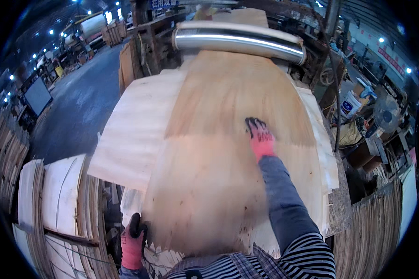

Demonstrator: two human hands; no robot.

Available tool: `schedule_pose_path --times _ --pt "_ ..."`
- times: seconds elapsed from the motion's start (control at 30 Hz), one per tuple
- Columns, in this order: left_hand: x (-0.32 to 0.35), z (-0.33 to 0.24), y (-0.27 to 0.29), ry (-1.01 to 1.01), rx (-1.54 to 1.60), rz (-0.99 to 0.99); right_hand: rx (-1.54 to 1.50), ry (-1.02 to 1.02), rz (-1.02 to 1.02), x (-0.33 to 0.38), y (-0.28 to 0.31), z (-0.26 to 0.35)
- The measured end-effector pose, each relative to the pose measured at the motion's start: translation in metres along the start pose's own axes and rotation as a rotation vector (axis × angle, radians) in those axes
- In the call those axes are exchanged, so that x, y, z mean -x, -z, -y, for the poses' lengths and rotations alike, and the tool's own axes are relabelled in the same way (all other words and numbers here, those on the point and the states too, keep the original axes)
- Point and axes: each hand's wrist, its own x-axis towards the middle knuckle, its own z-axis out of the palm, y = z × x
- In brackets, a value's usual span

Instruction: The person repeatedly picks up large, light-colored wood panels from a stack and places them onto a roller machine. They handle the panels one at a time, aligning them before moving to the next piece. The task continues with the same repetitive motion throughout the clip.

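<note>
The person's right arm (284, 200) reaches well forward, sleeve down to the wrist, the pink-and-black gloved right hand (260, 136) palm down with fingers extended. The left hand (134, 239), gloved alike, sits low and near the body, fingers bent, its grip hard to make out.

It's dim in here under scattered ceiling lamps (381, 40); glare streaks the metal roller (237, 43), the near veneer sheet (209, 186) blurs, edges bow.
</note>
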Motion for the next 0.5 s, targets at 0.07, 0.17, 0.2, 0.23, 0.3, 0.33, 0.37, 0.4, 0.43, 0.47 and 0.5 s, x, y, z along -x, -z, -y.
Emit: schedule_pose_path --times 0.07,0.17,0.2,0.23,0.3,0.33,0.37,0.4,0.43,0.47,0.5 --pt "-0.006 0.016 0.002 0.046 -0.035 0.013 0.219 -0.047 0.056 -0.016 -0.014 -0.003" --pt "-0.010 0.032 0.000 0.046 -0.084 0.019 0.178 0.088 0.109 -0.002 -0.009 0.017" --pt "-0.013 0.029 0.003 0.041 0.044 0.086 0.062 0.198 0.109 0.023 0.003 0.032" --pt "-0.019 0.024 0.007 0.035 0.172 0.148 -0.027 0.270 0.203 0.051 0.020 0.048" --pt "-0.035 0.053 0.005 0.012 0.431 0.310 -0.112 0.299 0.377 0.121 0.068 0.067" --pt "-0.043 0.044 0.003 0.129 0.692 0.413 -0.094 0.256 0.457 0.161 0.091 0.070" --pt "-0.044 0.033 0.013 0.181 0.822 0.504 -0.124 0.176 0.505 0.199 0.095 0.074" --pt "-0.047 0.028 0.017 0.129 0.764 0.516 -0.148 0.090 0.555 0.231 0.104 0.076" --pt "-0.051 0.005 0.030 0.272 0.551 0.608 -0.158 0.162 0.449 0.255 0.115 0.080" --pt "-0.055 0.006 0.030 0.207 0.586 0.624 -0.140 0.133 0.523 0.278 0.130 0.084" --pt "-0.058 0.007 0.030 0.148 0.622 0.634 -0.185 0.169 0.478 0.291 0.139 0.089"
